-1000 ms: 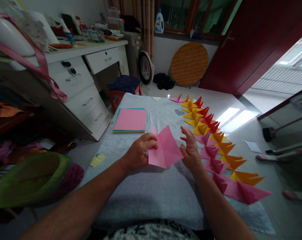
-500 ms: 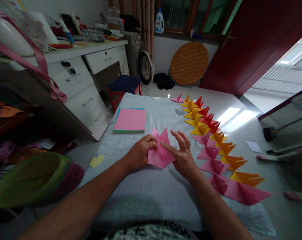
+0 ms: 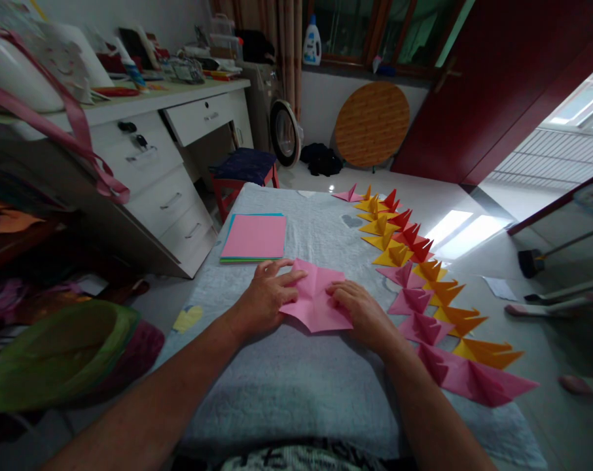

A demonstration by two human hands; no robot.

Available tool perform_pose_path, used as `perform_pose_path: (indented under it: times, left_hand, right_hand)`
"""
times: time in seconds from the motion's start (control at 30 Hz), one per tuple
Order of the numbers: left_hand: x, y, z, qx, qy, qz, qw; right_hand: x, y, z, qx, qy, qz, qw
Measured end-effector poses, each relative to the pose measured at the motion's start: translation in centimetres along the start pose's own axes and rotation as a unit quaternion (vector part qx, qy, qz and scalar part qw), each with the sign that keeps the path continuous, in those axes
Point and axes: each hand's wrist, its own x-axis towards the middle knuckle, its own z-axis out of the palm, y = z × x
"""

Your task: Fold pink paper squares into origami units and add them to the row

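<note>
A pink sheet of origami paper with creases across its middle lies spread out in front of me, its near edge slightly raised. My left hand grips its left side, with the thumb and fingers over that edge. At the opposite side, my right hand has curled fingers pressed on the paper near its right edge. Beyond my left hand is a square stack of coloured paper, pink on top. Rows of folded paper cranes, among them a pink one and a yellow one, stand along the right.
A pale blue cloth covers the table. To the left are a white desk and a green-lined bin. A stool stands beyond the table, near an open washing machine.
The pink paper has gone from folded up with raised points to opened wide and flatter. My right hand has lowered onto its right side; the left has shifted slightly left.
</note>
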Motion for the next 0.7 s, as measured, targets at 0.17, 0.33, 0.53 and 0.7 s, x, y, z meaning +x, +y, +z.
perform_pose_path:
  times: [0.17,0.33,0.53,0.7]
  left_hand:
    - [-0.1,-0.2,-0.1,-0.002,-0.004,-0.006,1.000]
    - [0.1,-0.7,-0.1,-0.177,-0.049,-0.050,0.982]
    - [0.2,-0.4,0.6,-0.340,-0.014,-0.180,0.923]
    - [0.5,0.1,1.9,-0.342,0.059,-0.225,0.910]
  right_hand:
    - [-0.2,0.3,-0.1,0.036,0.005,0.032,0.999]
    - [-0.3,-0.1,-0.5,0.100,0.029,0.079,0.991]
    - [0.1,-0.3,-0.4,0.203,0.053,0.172,0.963]
    - [0.8,0.9,1.4,0.206,0.111,0.214,0.948]
